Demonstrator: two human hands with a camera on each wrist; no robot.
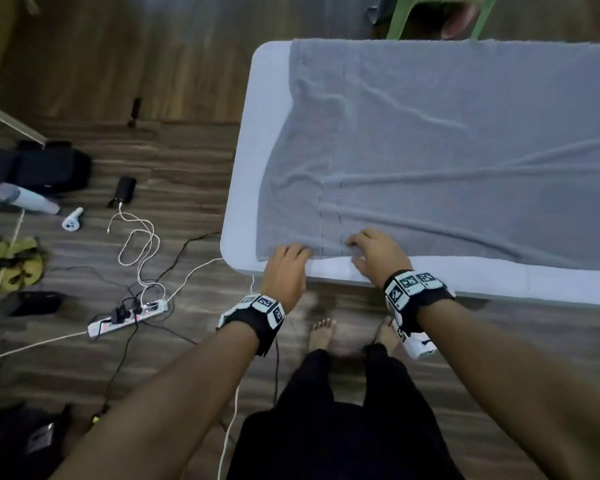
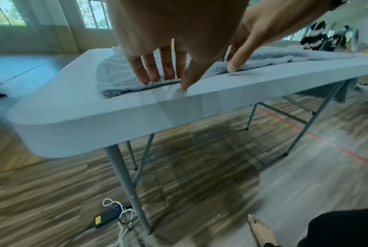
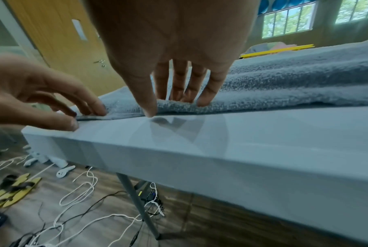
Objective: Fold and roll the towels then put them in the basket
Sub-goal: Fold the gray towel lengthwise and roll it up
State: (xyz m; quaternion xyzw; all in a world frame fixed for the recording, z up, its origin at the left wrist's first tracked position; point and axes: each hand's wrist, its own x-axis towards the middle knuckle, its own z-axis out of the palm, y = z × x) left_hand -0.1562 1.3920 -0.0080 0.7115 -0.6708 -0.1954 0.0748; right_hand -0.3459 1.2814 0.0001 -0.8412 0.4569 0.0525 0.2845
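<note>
A large grey towel (image 1: pixel 447 150) lies spread flat, with some wrinkles, over a white folding table (image 1: pixel 243 202). Both hands are at its near hem by the left corner. My left hand (image 1: pixel 291 252) lays straight fingers (image 2: pixel 149 73) on the hem, thumb tip down on the bare table (image 2: pixel 94 113) just in front of the towel (image 2: pixel 119 75). A little to the right, my right hand (image 1: pixel 357 249) rests its fingers (image 3: pixel 204 98) on the towel (image 3: pixel 284 86), thumb at the hem's edge. Neither hand has lifted the cloth. No basket is in view.
The floor to the left holds a power strip (image 1: pixel 129 315), loose cables (image 1: pixel 136 247), yellow sandals (image 1: pixel 11 265) and a black bag (image 1: pixel 35 164). A green chair (image 1: pixel 437 15) stands past the table's far edge. My bare feet (image 1: pixel 321 332) are by the near edge.
</note>
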